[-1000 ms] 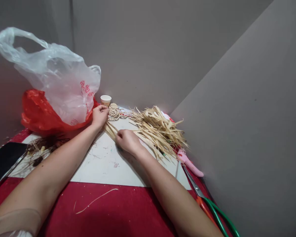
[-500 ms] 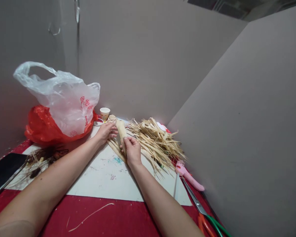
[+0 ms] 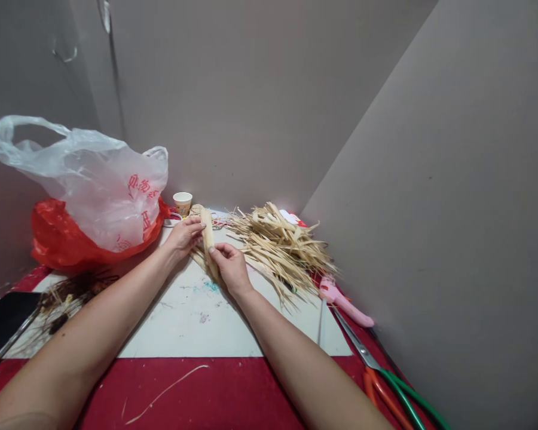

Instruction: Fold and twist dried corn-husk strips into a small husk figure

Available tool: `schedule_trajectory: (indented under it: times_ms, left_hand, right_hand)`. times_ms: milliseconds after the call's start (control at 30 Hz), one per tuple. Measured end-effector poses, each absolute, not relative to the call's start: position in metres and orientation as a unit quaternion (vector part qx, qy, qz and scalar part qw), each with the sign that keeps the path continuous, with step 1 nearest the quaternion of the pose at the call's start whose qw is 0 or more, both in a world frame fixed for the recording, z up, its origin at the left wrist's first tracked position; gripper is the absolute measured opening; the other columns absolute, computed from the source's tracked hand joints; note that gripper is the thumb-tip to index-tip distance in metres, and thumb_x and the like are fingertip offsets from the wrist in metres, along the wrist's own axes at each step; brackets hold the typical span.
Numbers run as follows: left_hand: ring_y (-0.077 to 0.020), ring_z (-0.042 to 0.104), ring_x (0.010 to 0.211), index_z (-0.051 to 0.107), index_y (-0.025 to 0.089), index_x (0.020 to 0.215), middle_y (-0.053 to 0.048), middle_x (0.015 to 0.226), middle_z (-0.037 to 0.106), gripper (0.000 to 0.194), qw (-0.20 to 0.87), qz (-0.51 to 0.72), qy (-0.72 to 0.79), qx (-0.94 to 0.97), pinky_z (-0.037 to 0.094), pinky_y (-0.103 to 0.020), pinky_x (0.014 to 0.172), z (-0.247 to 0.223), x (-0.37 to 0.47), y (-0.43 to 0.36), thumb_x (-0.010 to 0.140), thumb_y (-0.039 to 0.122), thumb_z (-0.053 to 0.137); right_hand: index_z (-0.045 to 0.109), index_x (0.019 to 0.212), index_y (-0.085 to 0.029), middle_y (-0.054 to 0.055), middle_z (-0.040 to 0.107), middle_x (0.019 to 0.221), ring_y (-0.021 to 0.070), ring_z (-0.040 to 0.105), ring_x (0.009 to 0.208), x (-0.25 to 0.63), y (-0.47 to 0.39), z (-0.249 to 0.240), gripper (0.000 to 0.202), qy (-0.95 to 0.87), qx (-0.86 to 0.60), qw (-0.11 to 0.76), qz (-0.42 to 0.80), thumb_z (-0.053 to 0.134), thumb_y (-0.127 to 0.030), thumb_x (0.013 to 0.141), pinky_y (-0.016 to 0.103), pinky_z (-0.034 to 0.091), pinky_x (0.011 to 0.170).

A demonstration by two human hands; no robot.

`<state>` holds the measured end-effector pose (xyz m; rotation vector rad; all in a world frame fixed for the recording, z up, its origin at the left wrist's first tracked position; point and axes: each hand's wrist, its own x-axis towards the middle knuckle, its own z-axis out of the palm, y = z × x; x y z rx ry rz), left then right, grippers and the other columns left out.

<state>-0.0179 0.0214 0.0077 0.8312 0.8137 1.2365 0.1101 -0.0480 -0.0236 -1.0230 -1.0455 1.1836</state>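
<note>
- Since the earlier frame, the left hand [image 3: 185,237] has been brought against the flat, pale-tan dried-leaf strip [image 3: 208,232] left of centre; its upper edge is pinched.
- At left, a translucent white plastic bag [image 3: 103,185] is seen.
- Right of centre, a straw-coloured dried-leaf bundle [image 3: 282,248] is spread.
- Lower down, the strip is clamped by the right hand [image 3: 231,267].

Grips: 2, left hand [image 3: 183,239], right hand [image 3: 233,267]. Broad pale strip [image 3: 207,232] between: 1. Straw pile [image 3: 278,245], surface [image 3: 179,391] far right: 1, too tangled to number. Plastic bags [image 3: 103,179] [image 3: 56,236], far left corner: 2. Paper cup [image 3: 182,205], far edge: 1. Pink tool [image 3: 347,307], right edge: 1.
</note>
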Motion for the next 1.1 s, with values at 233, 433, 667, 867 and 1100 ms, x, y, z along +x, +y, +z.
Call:
schedule_trajectory:
  times_ms: [233, 433, 667, 867, 1100]
  left_hand:
    - [-0.0088, 0.062, 0.059, 0.064, 0.014, 0.081, 0.000, 0.072, 0.065, 0.023, 0.694, 0.477, 0.316, 0.436, 0.051, -0.019, 0.054, 0.014, -0.021, 0.019, 0.062, 0.011, 0.076]
    - [-0.0117, 0.064, 0.062, 0.067, 0.014, 0.083, -0.003, 0.073, 0.068, 0.021, 0.726, 0.378, 0.290, 0.496, 0.052, -0.022, 0.059, 0.016, -0.017, 0.012, 0.064, 0.014, 0.075]
    - [-0.0079, 0.059, 0.055, 0.061, 0.014, 0.072, 0.001, 0.063, 0.062, 0.016, 0.726, 0.394, 0.296, 0.480, 0.050, -0.019, 0.058, 0.014, -0.019, 0.014, 0.060, 0.011, 0.072]
    - [-0.0072, 0.055, 0.050, 0.059, 0.014, 0.071, 0.003, 0.058, 0.058, 0.016, 0.728, 0.387, 0.302, 0.479, 0.047, -0.018, 0.053, 0.013, -0.017, 0.012, 0.059, 0.010, 0.069]
    - [-0.0072, 0.055, 0.050, 0.060, 0.014, 0.072, 0.003, 0.059, 0.059, 0.017, 0.734, 0.390, 0.303, 0.466, 0.045, -0.017, 0.052, 0.011, -0.017, 0.012, 0.057, 0.008, 0.066]
  right_hand:
    - [0.061, 0.093, -0.019, -0.001, 0.065, 0.078, 0.0085, 0.055, 0.055, 0.122, -0.039, -0.016, 0.043, -0.383, -0.429, 0.628, 0.524, 0.071, -0.051, 0.067, 0.019, 0.043, 0.046]
    - [0.061, 0.100, -0.021, -0.001, 0.066, 0.079, 0.0101, 0.058, 0.057, 0.129, -0.037, -0.008, 0.047, -0.350, -0.380, 0.627, 0.583, 0.073, -0.049, 0.065, 0.021, 0.047, 0.049]
    - [0.064, 0.088, -0.018, -0.004, 0.065, 0.069, 0.0079, 0.055, 0.054, 0.130, -0.040, -0.004, 0.036, -0.348, -0.380, 0.634, 0.577, 0.076, -0.033, 0.058, 0.019, 0.045, 0.050]
    - [0.062, 0.078, -0.018, -0.005, 0.061, 0.063, 0.0076, 0.052, 0.053, 0.131, -0.040, -0.004, 0.026, -0.344, -0.341, 0.591, 0.645, 0.075, -0.026, 0.057, 0.019, 0.047, 0.052]
    - [0.062, 0.085, -0.020, -0.002, 0.068, 0.071, 0.0131, 0.059, 0.059, 0.130, -0.038, -0.007, 0.031, -0.331, -0.326, 0.593, 0.658, 0.074, -0.022, 0.056, 0.025, 0.052, 0.054]
